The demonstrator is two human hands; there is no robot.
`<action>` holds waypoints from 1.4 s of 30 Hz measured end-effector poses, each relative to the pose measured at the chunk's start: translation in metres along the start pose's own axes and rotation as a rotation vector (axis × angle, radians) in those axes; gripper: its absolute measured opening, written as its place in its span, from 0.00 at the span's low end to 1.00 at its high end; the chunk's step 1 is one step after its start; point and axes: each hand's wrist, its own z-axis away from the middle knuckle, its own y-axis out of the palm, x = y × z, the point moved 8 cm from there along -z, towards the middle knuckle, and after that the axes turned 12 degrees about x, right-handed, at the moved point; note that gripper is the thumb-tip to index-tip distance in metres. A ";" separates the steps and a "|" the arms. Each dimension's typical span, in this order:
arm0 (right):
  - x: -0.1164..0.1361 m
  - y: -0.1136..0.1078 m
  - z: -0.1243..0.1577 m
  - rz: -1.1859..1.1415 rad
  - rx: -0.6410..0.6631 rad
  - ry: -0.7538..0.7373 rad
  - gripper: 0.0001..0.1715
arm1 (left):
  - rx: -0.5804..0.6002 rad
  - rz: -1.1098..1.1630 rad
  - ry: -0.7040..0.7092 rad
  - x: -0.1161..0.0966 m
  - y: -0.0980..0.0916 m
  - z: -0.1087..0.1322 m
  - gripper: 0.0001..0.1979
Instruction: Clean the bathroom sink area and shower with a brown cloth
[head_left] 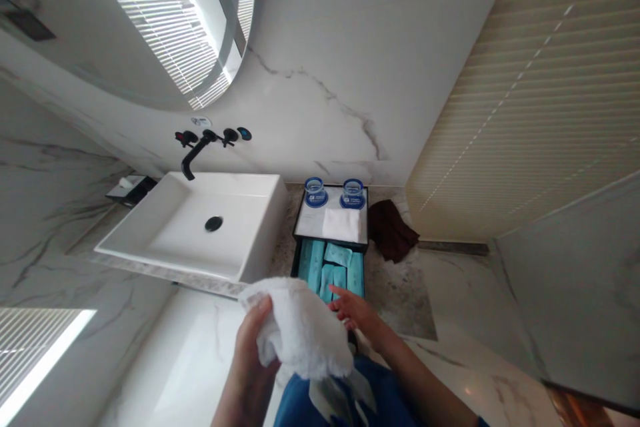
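A white towel [300,330] is held bunched in the left hand [253,353], its fingers [264,307] curled shut over the cloth's upper fold; the towel is kept in front of the body, just short of the worktop [400,287] edge and below the black tray [296,260]. The right hand [357,313] is seen partly behind the towel, its fingers loosely spread toward the tray's teal sachets [330,267]; whether the cloth is pinched by it cannot be told. For neat handling, the towel would best be gripped by both hands at its edges and kept clear of the sachets; slack cloth could drag them. The white basin [195,227] stands to the left, its corner close by; two blue-lidded cups [334,192] and a folded white cloth [341,224] are set at the tray's far end; a dark brown cloth [393,230] lies just right of it. Open worktop is left to the right, toward the blinds [540,100].
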 end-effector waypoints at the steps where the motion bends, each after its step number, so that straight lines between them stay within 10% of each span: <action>1: 0.003 0.007 0.000 -0.194 0.087 0.025 0.44 | 0.044 0.005 -0.024 0.004 0.009 -0.003 0.21; 4: 0.024 0.002 0.012 -0.453 0.167 -0.010 0.46 | 0.182 0.033 -0.087 0.016 0.023 -0.017 0.21; 9: 0.049 -0.083 0.056 -0.308 -0.364 -0.116 0.35 | 0.281 -0.013 -0.093 0.040 0.002 -0.059 0.24; 13: 0.068 -0.116 0.071 -0.122 -0.494 -0.169 0.37 | 0.287 -0.052 -0.115 0.075 -0.021 -0.085 0.23; 20: 0.039 -0.141 0.034 0.239 -0.510 -0.124 0.34 | 0.374 -0.263 0.029 0.093 -0.040 -0.119 0.43; 26: 0.023 -0.149 0.001 0.489 -0.553 -0.103 0.29 | 0.352 -0.622 0.151 0.074 -0.052 -0.157 0.18; 42: 0.006 -0.154 0.015 0.931 -0.747 -0.020 0.23 | 0.775 -1.644 0.240 0.132 0.017 -0.172 0.14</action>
